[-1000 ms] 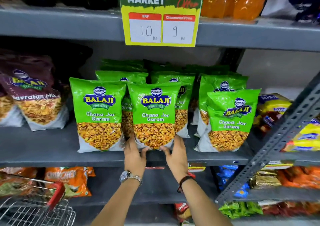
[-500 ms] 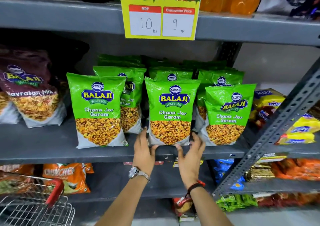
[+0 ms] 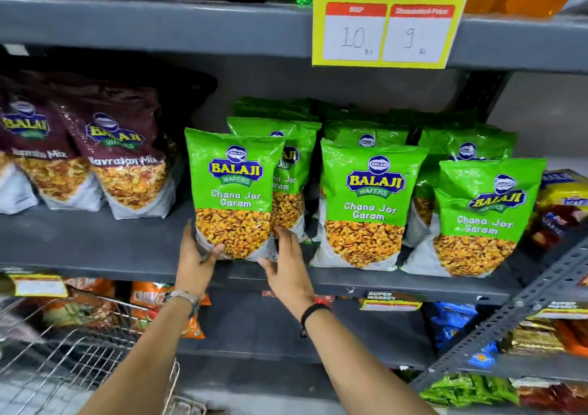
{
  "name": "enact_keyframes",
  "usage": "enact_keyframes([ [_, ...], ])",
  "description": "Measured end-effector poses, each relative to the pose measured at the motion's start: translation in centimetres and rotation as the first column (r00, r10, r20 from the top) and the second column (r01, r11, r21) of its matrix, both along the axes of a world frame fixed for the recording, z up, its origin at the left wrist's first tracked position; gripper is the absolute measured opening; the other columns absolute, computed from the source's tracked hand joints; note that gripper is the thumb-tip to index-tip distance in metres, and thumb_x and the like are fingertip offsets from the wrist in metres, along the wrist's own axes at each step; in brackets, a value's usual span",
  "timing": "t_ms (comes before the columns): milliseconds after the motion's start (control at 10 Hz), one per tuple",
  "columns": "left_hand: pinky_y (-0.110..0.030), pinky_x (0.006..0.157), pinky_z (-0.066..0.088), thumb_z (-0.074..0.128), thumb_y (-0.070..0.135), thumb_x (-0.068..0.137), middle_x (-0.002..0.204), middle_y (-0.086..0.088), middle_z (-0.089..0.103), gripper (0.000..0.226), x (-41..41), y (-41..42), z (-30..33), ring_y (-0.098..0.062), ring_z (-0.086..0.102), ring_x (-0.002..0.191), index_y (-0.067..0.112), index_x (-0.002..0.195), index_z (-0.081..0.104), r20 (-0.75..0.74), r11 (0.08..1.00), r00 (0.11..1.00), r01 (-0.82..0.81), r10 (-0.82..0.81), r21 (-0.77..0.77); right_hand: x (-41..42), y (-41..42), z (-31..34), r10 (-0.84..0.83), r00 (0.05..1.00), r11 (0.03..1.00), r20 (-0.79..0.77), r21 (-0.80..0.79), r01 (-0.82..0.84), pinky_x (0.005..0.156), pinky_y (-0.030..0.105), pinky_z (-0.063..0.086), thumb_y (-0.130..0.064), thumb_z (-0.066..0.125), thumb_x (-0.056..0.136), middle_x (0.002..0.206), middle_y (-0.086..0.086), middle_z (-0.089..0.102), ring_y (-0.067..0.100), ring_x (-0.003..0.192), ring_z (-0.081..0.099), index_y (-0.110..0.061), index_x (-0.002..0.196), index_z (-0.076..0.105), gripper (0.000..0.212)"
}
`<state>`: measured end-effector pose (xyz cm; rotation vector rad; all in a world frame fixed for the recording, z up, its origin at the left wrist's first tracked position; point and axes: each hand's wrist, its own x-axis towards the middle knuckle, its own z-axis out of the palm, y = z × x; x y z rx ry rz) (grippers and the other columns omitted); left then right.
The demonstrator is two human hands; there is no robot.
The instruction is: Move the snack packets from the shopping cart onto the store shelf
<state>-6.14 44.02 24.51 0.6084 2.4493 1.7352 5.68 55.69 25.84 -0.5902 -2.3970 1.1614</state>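
Note:
Several green Chana Jor Garam snack packets stand upright on the grey middle shelf [image 3: 95, 246]. My left hand [image 3: 195, 255] holds the bottom-left corner of the leftmost green packet [image 3: 234, 188], with the thumb on its front. My right hand [image 3: 286, 263] is at that packet's bottom-right corner, fingers spread and thumb just touching it. A second front packet [image 3: 369, 204] and a third [image 3: 483, 217] stand to the right, with more rows behind them. The wire shopping cart [image 3: 73, 354] is at the lower left; I see no packets inside it.
Maroon Navratan Mix bags [image 3: 127, 160] stand left of a bare stretch of shelf. A yellow price sign [image 3: 388, 32] hangs from the upper shelf. A slanted metal brace [image 3: 509, 316] crosses the lower right. Orange and blue packets fill the shelves below.
Both hands slid the middle green packet to the right, let it go, and moved left to the leftmost front packet. The view has swung left and closer.

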Motion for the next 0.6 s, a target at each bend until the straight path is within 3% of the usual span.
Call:
enact_keyframes([
  [100,-0.029,0.091,0.033,0.055,-0.001,0.083,0.118,-0.005,0.046,0.052,0.7,0.1,0.3,-0.015,0.043,0.109,0.002,0.129,0.032,0.003,0.998,0.998,0.070,-0.070,0.005,-1.5,-0.7,-0.4,-0.045,0.998,0.999,0.038,-0.028,0.046,0.107,0.038,0.030,-0.018,0.061,0.083,0.141,0.019,0.033,0.032,0.132,0.031,-0.004,0.135,0.025,0.065],
  [200,-0.025,0.086,0.033,0.056,0.000,0.082,0.116,-0.007,0.050,0.049,1.6,0.7,0.4,-0.014,0.044,0.107,0.002,0.127,0.035,-0.018,0.997,0.997,0.073,-0.073,0.002,-1.3,-0.6,-0.5,-0.129,0.991,0.992,0.024,0.012,0.128,0.105,0.039,0.033,-0.014,0.060,0.083,0.134,0.020,0.040,0.034,0.128,0.035,-0.003,0.131,0.031,0.058],
  [300,-0.028,0.084,0.035,0.058,0.000,0.081,0.118,-0.024,0.055,0.047,2.2,1.6,-0.1,-0.024,0.051,0.104,-0.002,0.124,0.037,-0.033,0.995,0.995,0.098,-0.098,0.014,0.0,-0.1,-0.8,-0.181,0.983,0.983,-0.014,0.041,0.181,0.104,0.041,0.035,-0.012,0.060,0.083,0.131,0.019,0.042,0.034,0.126,0.037,-0.002,0.130,0.032,0.055],
  [400,-0.030,0.085,0.035,0.059,0.005,0.082,0.119,-0.024,0.055,0.050,3.1,2.5,-0.3,-0.025,0.050,0.108,-0.001,0.125,0.036,-0.033,0.991,0.991,0.127,-0.128,-0.029,1.2,0.4,-0.4,-0.209,0.978,0.978,-0.020,0.017,0.209,0.102,0.041,0.038,-0.011,0.060,0.083,0.134,0.017,0.040,0.032,0.128,0.035,-0.006,0.131,0.030,0.057],
  [500,-0.037,0.091,0.039,0.059,0.006,0.082,0.120,-0.026,0.053,0.053,3.5,3.1,-0.5,-0.037,0.049,0.114,-0.001,0.128,0.033,-0.038,0.994,0.994,0.106,-0.106,-0.017,1.8,0.3,0.2,-0.199,0.979,0.980,-0.030,0.023,0.200,0.100,0.040,0.040,-0.010,0.058,0.085,0.139,0.016,0.036,0.030,0.129,0.035,-0.009,0.135,0.025,0.059],
  [600,-0.054,0.111,0.028,0.062,0.006,0.079,0.135,-0.029,0.041,0.070,4.1,3.2,-0.4,-0.039,0.034,0.130,-0.001,0.136,0.021,-0.126,0.999,0.991,0.034,-0.037,-0.031,3.5,-0.7,1.2,-0.214,0.975,0.977,-0.068,-0.024,0.212,0.104,0.034,0.036,-0.014,0.055,0.087,0.145,0.010,0.030,0.025,0.132,0.034,-0.013,0.137,0.022,0.060],
])
